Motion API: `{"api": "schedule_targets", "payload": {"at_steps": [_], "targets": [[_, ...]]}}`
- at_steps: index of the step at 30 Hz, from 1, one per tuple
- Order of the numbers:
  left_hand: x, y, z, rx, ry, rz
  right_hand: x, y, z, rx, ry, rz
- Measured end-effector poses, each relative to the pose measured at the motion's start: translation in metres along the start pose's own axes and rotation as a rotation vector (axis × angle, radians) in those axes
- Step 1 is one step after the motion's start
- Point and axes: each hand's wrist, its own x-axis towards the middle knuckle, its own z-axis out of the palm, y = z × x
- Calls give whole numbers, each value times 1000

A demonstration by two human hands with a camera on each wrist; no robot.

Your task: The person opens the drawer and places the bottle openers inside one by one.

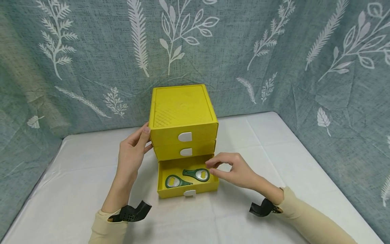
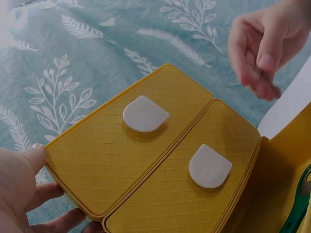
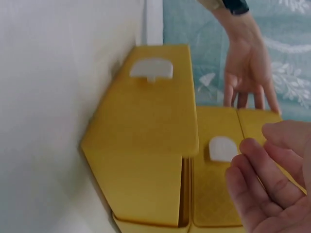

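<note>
A yellow box of stacked drawers (image 1: pixel 182 105) stands on the table, its lowest drawer (image 1: pixel 170 195) pulled out. Two green-handled bottle openers lie inside that drawer: one opener (image 1: pixel 175 182) near the front left, the other opener (image 1: pixel 199 174) farther back on the right. My left hand (image 1: pixel 132 149) rests against the box's left side, thumb at the front edge; the left wrist view shows its fingers along that side. Over the drawer's right edge hovers my right hand (image 1: pixel 233 169), fingers loosely bent, nothing between them. From the right wrist, the drawer hides the openers.
The two upper drawers are closed, each with a white pull tab (image 1: pixel 185 137). A white cloth (image 1: pixel 259 145) covers the table. Behind and beside it hangs a blue-green curtain (image 1: pixel 195 51) with white leaf prints, close behind the box.
</note>
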Motion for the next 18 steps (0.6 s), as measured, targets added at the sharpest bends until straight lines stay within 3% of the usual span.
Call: {"api": "schedule_targets", "payload": {"at_steps": [4, 10, 14, 18], "targets": [[0, 1, 0, -3, 2, -2, -8, 8, 7, 40, -4, -3], [0, 2, 1, -4, 3, -6, -22, 19, 17, 63, 26, 147], [0, 2, 1, 0, 7, -15, -29, 18, 22, 187, 24, 248], [1, 2, 2, 5, 12, -22, -35, 18, 30, 340, -37, 292]]}}
